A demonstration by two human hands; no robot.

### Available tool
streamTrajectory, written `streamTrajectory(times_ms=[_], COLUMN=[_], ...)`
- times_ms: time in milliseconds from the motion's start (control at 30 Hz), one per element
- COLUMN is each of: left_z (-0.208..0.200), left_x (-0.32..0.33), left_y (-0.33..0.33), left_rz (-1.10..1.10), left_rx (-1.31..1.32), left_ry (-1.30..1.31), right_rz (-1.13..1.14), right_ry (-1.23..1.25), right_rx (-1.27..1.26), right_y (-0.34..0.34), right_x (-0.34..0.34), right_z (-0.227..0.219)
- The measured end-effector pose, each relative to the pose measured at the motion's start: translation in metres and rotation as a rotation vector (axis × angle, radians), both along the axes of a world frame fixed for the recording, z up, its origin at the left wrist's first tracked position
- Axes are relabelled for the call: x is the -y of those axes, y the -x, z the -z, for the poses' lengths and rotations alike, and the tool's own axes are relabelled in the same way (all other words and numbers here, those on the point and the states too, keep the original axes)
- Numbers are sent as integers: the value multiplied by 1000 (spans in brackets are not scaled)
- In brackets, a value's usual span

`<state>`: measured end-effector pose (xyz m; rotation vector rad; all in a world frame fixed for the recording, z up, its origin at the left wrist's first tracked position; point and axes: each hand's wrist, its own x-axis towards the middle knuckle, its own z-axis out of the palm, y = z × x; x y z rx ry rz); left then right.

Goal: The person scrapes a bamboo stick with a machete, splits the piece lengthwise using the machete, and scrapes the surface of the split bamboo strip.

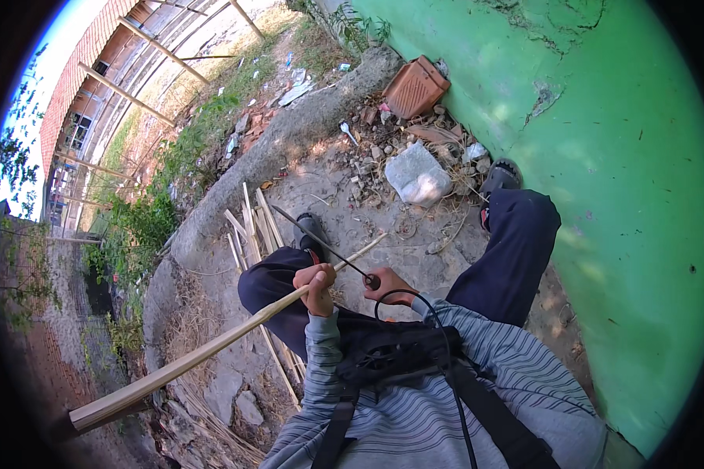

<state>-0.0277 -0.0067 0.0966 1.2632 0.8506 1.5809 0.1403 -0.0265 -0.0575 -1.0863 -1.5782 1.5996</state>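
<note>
My left hand [318, 289] is closed round a long pale bamboo strip [203, 349], which slants from the lower left up past my knee. Its near end looks wide, and the far end tapers thin. In my right hand [393, 286] is a long dark knife [326, 246], its narrow blade pointing up and left over my left shin. The blade crosses just above the strip in the picture; whether they touch I cannot tell. More split bamboo strips [264, 221] lie on the ground beside and under my left leg.
A green wall [618, 234] rises close on the right. Rubble, a white plastic bag [417, 173] and an orange-brown clay block [416, 87] lie ahead of my feet. A low rough kerb [278, 141] curves along the left, with plants [137, 227] beyond it. A black cable [450, 359] hangs down my front.
</note>
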Motion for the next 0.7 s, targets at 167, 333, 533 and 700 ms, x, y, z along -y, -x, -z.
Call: streamTrajectory(times_ms=[167,333,533,700], left_z=[3,1,5,3], left_x=[4,6,7,9], left_y=[-1,-2,3,4], left_rz=[12,-4,-1,-1], left_rx=[-17,-41,-39,-12], left_ry=[-19,-13,-15,-37], right_rz=[5,-3,61,-7], right_ry=[71,108,164,192], right_rx=[-23,26,111,83], right_y=[-1,-2,-3,-1], right_x=[-1,-1,0,0], right_z=[0,-5,-3,7])
